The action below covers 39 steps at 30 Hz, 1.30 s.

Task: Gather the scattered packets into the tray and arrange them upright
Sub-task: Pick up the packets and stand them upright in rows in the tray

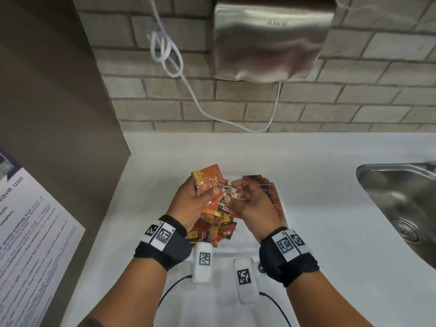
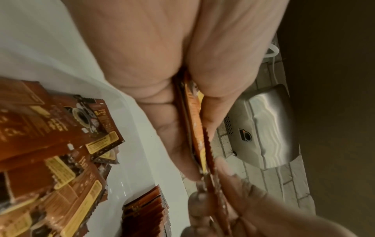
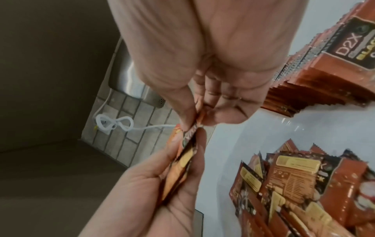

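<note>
Orange-brown packets (image 1: 213,228) lie heaped beside an upright row (image 1: 271,194); a few are held aloft.

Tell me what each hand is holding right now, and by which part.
The left hand grips a small stack of orange packets across their lower half. The right hand pinches the edge of one packet at that stack between thumb and fingers.

packets in my left hand (image 1: 205,182): I see orange-red foil with yellow label panels
loose packets (image 1: 215,228): orange and dark brown, yellow blocks, white "D2X" lettering
standing row of packets (image 1: 269,192): I read orange-red faces with black top edges
counter (image 1: 318,185): plain white
wall (image 1: 330,109): grey-beige brick pattern, pale joints
hand dryer (image 1: 271,41): brushed silver
cable (image 1: 165,50): white
wrist bands (image 1: 162,246): I see black, with white tags bearing black square codes
</note>
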Each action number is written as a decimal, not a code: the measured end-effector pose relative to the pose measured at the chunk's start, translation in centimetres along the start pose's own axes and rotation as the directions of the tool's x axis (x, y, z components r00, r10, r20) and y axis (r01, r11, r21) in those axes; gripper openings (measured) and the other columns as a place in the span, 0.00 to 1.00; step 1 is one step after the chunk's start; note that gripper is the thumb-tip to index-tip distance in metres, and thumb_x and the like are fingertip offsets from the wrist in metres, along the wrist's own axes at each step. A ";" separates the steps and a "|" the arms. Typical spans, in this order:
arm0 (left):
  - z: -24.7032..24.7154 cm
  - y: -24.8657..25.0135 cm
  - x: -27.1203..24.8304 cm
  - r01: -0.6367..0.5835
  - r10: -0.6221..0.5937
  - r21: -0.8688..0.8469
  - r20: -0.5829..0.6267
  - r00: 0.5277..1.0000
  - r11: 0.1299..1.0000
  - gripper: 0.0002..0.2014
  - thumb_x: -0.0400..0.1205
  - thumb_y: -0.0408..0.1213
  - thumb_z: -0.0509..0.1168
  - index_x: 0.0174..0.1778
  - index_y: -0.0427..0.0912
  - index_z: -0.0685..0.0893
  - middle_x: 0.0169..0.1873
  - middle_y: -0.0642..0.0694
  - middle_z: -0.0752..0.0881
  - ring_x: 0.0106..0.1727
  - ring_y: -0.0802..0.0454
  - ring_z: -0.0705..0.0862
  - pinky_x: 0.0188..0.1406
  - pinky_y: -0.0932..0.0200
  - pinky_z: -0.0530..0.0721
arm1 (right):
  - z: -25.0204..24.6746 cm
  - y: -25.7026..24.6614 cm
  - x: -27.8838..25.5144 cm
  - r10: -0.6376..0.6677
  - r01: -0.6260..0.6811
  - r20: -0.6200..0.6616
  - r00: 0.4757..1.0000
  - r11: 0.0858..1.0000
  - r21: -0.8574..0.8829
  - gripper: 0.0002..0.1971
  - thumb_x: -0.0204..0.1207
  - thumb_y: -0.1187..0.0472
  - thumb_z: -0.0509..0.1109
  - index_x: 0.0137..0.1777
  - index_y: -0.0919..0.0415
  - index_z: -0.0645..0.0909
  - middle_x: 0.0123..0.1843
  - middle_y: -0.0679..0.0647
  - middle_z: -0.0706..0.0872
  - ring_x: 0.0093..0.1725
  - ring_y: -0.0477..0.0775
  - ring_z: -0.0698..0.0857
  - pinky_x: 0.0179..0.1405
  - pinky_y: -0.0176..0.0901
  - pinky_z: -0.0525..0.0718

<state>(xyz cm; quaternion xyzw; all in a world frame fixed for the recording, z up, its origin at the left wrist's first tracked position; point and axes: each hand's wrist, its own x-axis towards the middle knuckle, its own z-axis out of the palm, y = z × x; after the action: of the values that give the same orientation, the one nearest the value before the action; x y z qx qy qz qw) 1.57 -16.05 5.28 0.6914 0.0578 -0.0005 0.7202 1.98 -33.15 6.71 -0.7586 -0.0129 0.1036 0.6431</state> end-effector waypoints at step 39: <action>-0.5 1.2 -1.7 0.269 -0.241 -0.415 0.120 0.963 0.869 0.19 0.82 0.42 0.66 0.67 0.37 0.83 0.58 0.29 0.88 0.44 0.39 0.92 0.32 0.52 0.91 | -3.7 -2.4 2.4 -0.363 0.389 0.154 0.919 0.898 -0.205 0.11 0.76 0.68 0.77 0.42 0.48 0.87 0.47 0.45 0.89 0.49 0.49 0.88 0.54 0.46 0.86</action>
<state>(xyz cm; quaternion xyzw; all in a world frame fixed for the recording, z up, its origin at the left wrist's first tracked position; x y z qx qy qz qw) -0.07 -15.64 6.60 0.5027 0.1243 -0.1052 0.8490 5.27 -35.96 9.25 -0.8045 -0.2074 0.0174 0.5563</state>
